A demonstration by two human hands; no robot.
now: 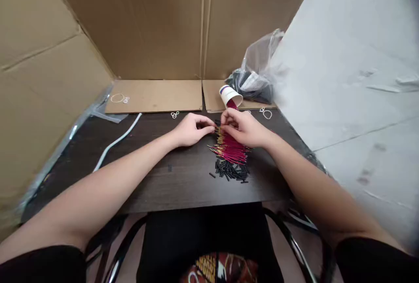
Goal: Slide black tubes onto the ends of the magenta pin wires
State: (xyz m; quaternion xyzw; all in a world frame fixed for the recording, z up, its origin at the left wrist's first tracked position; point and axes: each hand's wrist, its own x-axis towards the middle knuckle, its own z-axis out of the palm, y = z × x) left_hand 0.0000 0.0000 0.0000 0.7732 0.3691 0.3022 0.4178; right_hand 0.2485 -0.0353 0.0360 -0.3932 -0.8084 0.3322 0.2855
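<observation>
A pile of thin magenta sticks with gold tips (231,149) lies on the dark wooden table (170,182). Just in front of it sits a heap of several short black tubes (231,172). My left hand (190,129) rests on the table with its fingertips pinched together beside the sticks' gold tips. My right hand (242,127) lies over the far end of the pile, fingers curled in a pinch. The two pinches nearly touch; what they hold is too small to make out. A paper cup (230,96) lies tipped behind my right hand with magenta sticks in its mouth.
A clear plastic bag of dark parts (254,79) sits at the back right. Cardboard sheets (153,95) cover the table's far edge, with rubber bands (118,98) on them. A white strip (115,142) lies at the left. Cardboard walls stand left and behind, a grey wall at right.
</observation>
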